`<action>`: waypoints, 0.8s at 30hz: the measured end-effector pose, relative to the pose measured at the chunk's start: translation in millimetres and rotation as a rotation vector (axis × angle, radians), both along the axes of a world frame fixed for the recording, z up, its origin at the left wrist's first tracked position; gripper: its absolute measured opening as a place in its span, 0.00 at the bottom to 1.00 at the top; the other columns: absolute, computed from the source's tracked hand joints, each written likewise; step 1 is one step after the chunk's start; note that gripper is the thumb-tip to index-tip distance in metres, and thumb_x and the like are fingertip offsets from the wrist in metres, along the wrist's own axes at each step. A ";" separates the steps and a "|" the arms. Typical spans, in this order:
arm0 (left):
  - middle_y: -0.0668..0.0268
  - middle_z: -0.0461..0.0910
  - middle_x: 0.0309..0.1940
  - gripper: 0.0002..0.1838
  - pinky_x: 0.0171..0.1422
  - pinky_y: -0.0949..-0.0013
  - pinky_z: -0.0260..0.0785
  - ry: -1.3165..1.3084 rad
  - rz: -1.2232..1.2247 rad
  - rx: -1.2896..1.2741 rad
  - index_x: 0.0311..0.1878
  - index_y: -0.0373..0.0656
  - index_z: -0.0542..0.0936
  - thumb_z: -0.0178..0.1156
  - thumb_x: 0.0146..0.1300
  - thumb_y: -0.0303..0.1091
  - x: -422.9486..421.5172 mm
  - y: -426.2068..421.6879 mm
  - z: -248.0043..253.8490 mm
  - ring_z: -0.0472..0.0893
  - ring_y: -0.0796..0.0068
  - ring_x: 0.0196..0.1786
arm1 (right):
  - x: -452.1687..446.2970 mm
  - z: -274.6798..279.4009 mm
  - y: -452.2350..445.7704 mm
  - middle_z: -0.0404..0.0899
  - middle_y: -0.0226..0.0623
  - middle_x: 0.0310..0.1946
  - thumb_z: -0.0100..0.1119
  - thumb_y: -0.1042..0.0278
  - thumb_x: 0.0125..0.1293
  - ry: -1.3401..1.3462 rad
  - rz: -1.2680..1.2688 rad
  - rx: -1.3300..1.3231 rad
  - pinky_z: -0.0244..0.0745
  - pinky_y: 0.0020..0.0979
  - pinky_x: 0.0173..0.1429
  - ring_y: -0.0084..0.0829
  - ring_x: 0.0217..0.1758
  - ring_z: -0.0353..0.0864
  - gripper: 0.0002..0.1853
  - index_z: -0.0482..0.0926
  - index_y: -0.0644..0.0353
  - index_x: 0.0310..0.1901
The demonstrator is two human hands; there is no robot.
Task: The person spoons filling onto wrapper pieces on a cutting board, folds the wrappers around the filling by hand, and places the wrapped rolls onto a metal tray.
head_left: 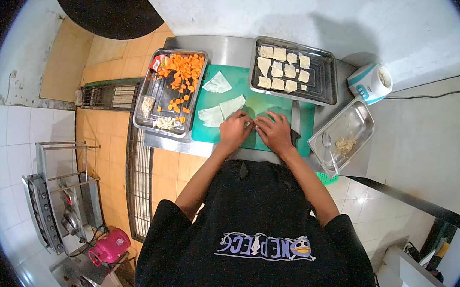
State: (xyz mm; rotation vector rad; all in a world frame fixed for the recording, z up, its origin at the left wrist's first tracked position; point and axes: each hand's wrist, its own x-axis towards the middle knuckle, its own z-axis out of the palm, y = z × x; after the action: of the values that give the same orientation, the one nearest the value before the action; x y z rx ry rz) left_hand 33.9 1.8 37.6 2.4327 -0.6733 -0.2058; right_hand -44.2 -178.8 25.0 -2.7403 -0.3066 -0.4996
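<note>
Over the green cutting board (254, 80), my left hand (235, 128) and my right hand (274, 131) meet with their fingertips close together. Both hands have bent, pinched fingers around something small that they mostly hide. Pale thin sheets (232, 106) lie on the board beside my left hand, and a triangular pale sheet (217, 82) lies farther up. A knife (296, 116) rests on the board just right of my right hand, its dark handle partly behind that hand.
A tray (139, 103) with chopped orange pieces (184, 68) stands at the left. Behind the board, another tray (329, 70) bears pale squares (289, 71). At the right are a metal pan (364, 122) with a spoon (328, 146) and a white-and-teal container (367, 84).
</note>
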 end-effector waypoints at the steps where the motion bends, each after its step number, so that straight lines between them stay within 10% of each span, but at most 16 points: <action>1: 0.68 0.86 0.47 0.07 0.45 0.53 0.81 0.001 0.000 0.001 0.42 0.52 0.91 0.72 0.64 0.40 -0.6 0.9 -1.7 0.88 0.57 0.47 | -0.4 0.0 0.2 0.85 0.24 0.58 0.70 0.59 0.69 -0.002 -0.003 -0.019 0.69 0.54 0.69 0.39 0.70 0.76 0.14 0.89 0.49 0.54; 24: 0.69 0.87 0.45 0.09 0.43 0.54 0.81 -0.085 0.019 -0.078 0.42 0.52 0.90 0.71 0.65 0.44 -3.5 17.3 -3.2 0.89 0.58 0.44 | 34.5 11.7 -16.4 0.88 0.20 0.53 0.74 0.62 0.62 0.212 0.167 0.172 0.69 0.47 0.64 0.37 0.70 0.78 0.07 0.90 0.48 0.42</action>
State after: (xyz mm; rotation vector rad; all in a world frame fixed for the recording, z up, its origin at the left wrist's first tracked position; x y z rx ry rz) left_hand 30.5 19.1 34.4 2.3831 -0.6828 -0.0673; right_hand -9.6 -195.3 36.7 -2.5440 -0.4132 -0.1794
